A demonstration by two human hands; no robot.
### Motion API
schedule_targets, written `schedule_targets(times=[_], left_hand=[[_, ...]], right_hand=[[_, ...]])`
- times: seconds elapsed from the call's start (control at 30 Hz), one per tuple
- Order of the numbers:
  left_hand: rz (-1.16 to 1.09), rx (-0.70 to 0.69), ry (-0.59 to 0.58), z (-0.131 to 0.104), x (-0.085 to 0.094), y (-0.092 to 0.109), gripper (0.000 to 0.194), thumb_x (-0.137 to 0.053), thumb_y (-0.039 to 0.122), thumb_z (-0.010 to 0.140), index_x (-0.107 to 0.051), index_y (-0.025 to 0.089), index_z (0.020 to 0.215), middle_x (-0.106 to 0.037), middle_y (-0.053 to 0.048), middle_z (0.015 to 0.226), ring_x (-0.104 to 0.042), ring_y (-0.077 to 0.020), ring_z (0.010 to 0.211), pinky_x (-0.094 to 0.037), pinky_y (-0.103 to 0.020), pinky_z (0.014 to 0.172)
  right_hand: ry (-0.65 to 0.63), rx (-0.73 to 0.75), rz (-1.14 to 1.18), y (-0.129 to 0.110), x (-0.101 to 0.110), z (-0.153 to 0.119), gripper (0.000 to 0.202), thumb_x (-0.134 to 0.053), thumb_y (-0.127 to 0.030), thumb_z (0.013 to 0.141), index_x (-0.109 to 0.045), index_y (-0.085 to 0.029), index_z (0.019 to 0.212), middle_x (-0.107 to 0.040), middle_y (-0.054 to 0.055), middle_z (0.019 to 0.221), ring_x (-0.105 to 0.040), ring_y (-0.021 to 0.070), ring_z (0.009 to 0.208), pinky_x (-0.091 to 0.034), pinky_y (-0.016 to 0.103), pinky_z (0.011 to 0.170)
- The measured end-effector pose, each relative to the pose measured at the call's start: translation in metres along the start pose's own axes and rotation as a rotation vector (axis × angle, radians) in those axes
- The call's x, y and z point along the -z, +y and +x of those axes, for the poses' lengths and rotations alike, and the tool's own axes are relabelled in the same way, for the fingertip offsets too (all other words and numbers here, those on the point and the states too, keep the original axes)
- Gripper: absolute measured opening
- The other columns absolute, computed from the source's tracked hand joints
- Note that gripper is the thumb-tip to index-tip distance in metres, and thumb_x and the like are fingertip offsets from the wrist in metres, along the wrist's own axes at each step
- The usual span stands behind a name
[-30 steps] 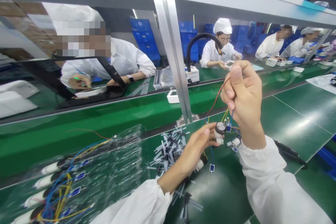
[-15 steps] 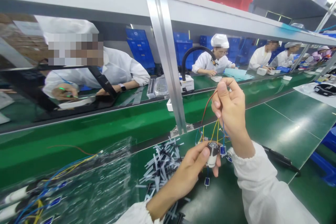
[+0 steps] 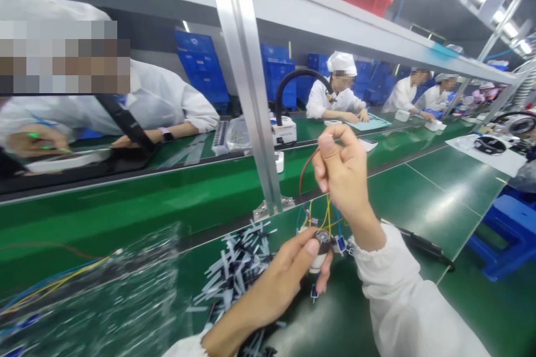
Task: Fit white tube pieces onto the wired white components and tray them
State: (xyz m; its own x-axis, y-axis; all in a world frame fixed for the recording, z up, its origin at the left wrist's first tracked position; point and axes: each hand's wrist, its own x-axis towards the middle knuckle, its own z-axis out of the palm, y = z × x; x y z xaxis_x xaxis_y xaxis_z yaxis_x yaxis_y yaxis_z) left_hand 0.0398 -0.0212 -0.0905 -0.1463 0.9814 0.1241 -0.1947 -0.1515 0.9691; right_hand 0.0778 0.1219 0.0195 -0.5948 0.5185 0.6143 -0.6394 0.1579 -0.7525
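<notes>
Between the thumb and fingers of my left hand [image 3: 293,268] is a small black-and-white cylindrical part, like a small motor [image 3: 321,242], its round end facing up. Yellow, blue and red wires run up from around it. Above it, my right hand [image 3: 343,170] is closed in a pinch on the red wire [image 3: 302,175] and possibly other wires; the wire ends are hidden by the fingers. Small blue rectangular pieces [image 3: 340,244] with metal leads hang beside and below the cylinder. Left of my left hand lies a heap of black-and-translucent strips [image 3: 238,268].
Clear plastic trays [image 3: 125,295] lie at the left, beside more coloured wires [image 3: 58,281]. A metal post [image 3: 247,78] rises behind my hands. A black pen-like tool [image 3: 419,242] lies at the right. Co-workers in white sit across the green bench [image 3: 201,184]; a blue stool [image 3: 498,234] stands at right.
The view has swung to the right, so the scene sits further left. Both hands keep their hold on the cylinder and wires in much the same pose.
</notes>
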Motion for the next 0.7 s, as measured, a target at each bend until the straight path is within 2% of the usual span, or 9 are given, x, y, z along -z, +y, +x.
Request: schedule_targets(times=[0.17, 0.27, 0.43, 0.6, 0.7], left_hand=[[-0.121, 0.032, 0.059, 0.005, 0.001, -0.006, 0.053, -0.048, 0.07, 0.1, -0.056, 0.018, 0.096, -0.05, 0.001, 0.079, -0.043, -0.0086, 0.057, -0.051, -0.027, 0.062], [-0.002, 0.011, 0.145, 0.008, -0.004, -0.005, 0.057, -0.054, 0.075, 0.095, -0.056, 0.018, 0.098, -0.046, 0.004, 0.071, -0.038, -0.0083, 0.055, -0.044, -0.022, 0.054], [0.109, -0.019, 0.297, 0.01, -0.006, -0.002, 0.057, -0.054, 0.076, 0.094, -0.054, 0.019, 0.086, -0.041, 0.005, 0.064, -0.035, -0.0096, 0.052, -0.039, -0.021, 0.047], [0.126, -0.025, 0.295, 0.006, -0.001, 0.004, 0.057, -0.056, 0.074, 0.094, -0.055, 0.018, 0.086, -0.041, 0.004, 0.065, -0.034, -0.0092, 0.054, -0.034, -0.019, 0.046], [0.075, -0.016, 0.255, 0.006, -0.002, 0.004, 0.055, -0.057, 0.071, 0.095, -0.055, 0.017, 0.085, -0.041, 0.005, 0.064, -0.031, -0.0074, 0.053, -0.033, -0.018, 0.046]], right_hand=[[-0.032, -0.036, -0.021, 0.004, -0.002, 0.003, 0.044, -0.07, -0.063, 0.091, -0.048, -0.026, 0.091, -0.052, -0.013, 0.05, -0.041, 0.0062, 0.033, -0.029, 0.017, 0.031], [-0.044, -0.047, -0.03, 0.007, -0.003, 0.003, 0.044, -0.07, -0.064, 0.091, -0.048, -0.025, 0.091, -0.052, -0.013, 0.051, -0.041, 0.0058, 0.033, -0.029, 0.017, 0.032], [-0.049, -0.048, -0.024, 0.009, -0.003, 0.002, 0.042, -0.068, -0.061, 0.093, -0.048, -0.024, 0.092, -0.053, -0.013, 0.051, -0.042, 0.0049, 0.034, -0.03, 0.016, 0.033], [-0.044, -0.042, -0.076, 0.006, 0.003, 0.005, 0.042, -0.067, -0.062, 0.094, -0.048, -0.024, 0.093, -0.053, -0.013, 0.052, -0.044, 0.0051, 0.034, -0.032, 0.016, 0.034], [-0.094, -0.063, -0.107, 0.0, 0.012, 0.008, 0.043, -0.07, -0.062, 0.092, -0.049, -0.024, 0.092, -0.055, -0.012, 0.052, -0.048, 0.0067, 0.036, -0.034, 0.017, 0.036]])
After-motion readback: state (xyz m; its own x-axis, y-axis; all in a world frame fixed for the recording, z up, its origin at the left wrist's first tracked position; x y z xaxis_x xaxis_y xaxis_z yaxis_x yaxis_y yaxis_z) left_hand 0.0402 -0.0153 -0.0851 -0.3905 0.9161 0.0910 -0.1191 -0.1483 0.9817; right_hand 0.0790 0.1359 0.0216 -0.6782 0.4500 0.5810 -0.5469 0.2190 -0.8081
